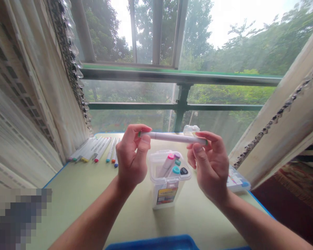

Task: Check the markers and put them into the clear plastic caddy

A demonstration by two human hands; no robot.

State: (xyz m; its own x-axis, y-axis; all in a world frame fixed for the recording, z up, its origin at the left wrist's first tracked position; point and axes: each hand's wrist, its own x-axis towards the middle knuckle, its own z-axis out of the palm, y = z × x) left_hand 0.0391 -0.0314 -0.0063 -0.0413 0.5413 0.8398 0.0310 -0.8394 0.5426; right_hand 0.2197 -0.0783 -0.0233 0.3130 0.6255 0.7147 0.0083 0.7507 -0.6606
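Note:
A white marker (173, 138) with green ends is held level in the air between both hands. My left hand (134, 152) pinches its left end, the cap side with a seam, between thumb and fingers. At the opposite end, my right hand (210, 161) grips it with thumb and fingers. Below and between the hands stands a clear plastic box (156, 180) with a yellow and black label. Several markers stand in it, among them a pink-capped marker (169, 158), a turquoise one (176, 169) and a dark one marked 120 (184, 171).
Several white markers (100, 149) lie in a row at the table's back left. A clear lid (191, 130) is behind the box, and a flat clear case (237, 180) sits at right. A blue tray edge (151, 243) is at the front. Curtains and a window surround the table.

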